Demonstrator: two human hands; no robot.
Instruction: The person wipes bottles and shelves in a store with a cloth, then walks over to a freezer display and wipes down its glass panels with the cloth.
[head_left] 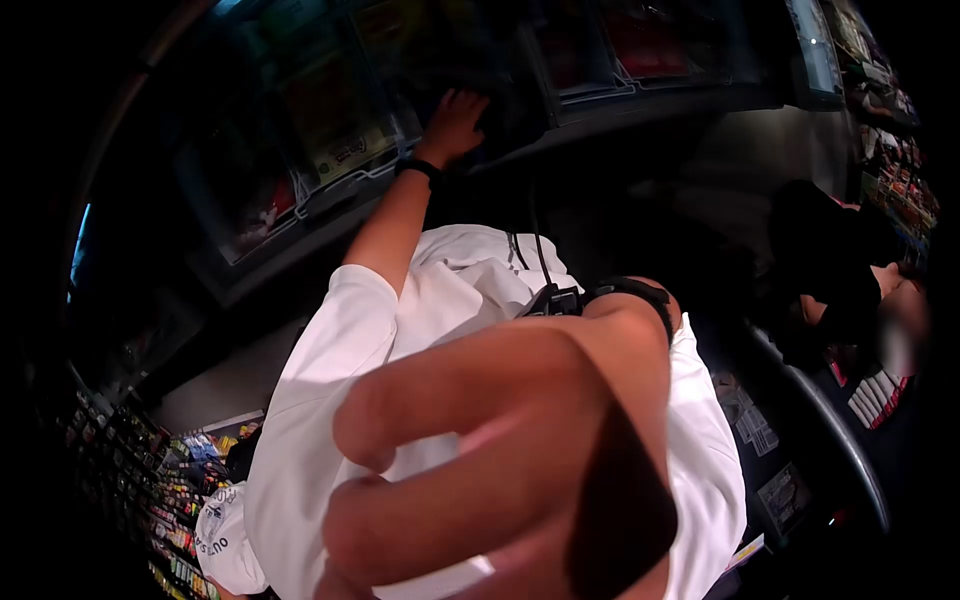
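Note:
My right hand is very close to the camera and fills the lower middle of the head view. Its fingers are bent and apart, pointing left, with white shirt showing through the gaps; I see nothing held, and the thumb is hidden. A black strap with a dark device sits by that wrist. Farther off, my left hand reaches to the front of a dark display case. Its fingers are stretched out and slightly spread, with a black band round the wrist. What it touches is lost in shadow.
A yellow package with lettering stands behind white wire racks. On the right are a person in dark clothing, a metal rail and stocked shelves. At lower left a person in a white shirt stands by colourful goods.

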